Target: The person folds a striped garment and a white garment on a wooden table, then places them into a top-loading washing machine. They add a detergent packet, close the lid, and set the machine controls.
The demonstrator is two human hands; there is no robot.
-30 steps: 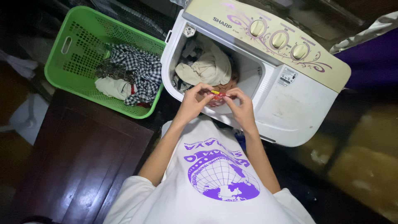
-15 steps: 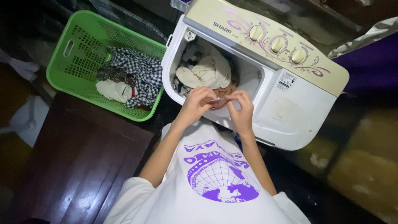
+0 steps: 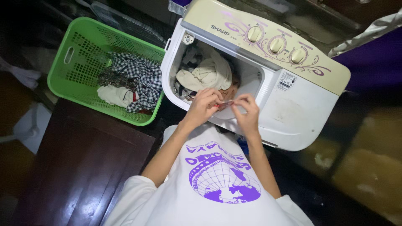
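both hands, left hand (image 3: 204, 106) and right hand (image 3: 248, 114), pinch a small packet (image 3: 225, 104) between them over the washer (image 3: 268, 79) tub. clothes (image 3: 205, 73) inside. green basket (image 3: 77, 54) beside it.

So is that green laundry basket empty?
No, the green basket holds a checked cloth and a pale garment, lying beside the open washing machine.

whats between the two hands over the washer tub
In the head view, a small reddish packet spans the gap, pinched by the fingers of the left hand and right hand above the washing machine.
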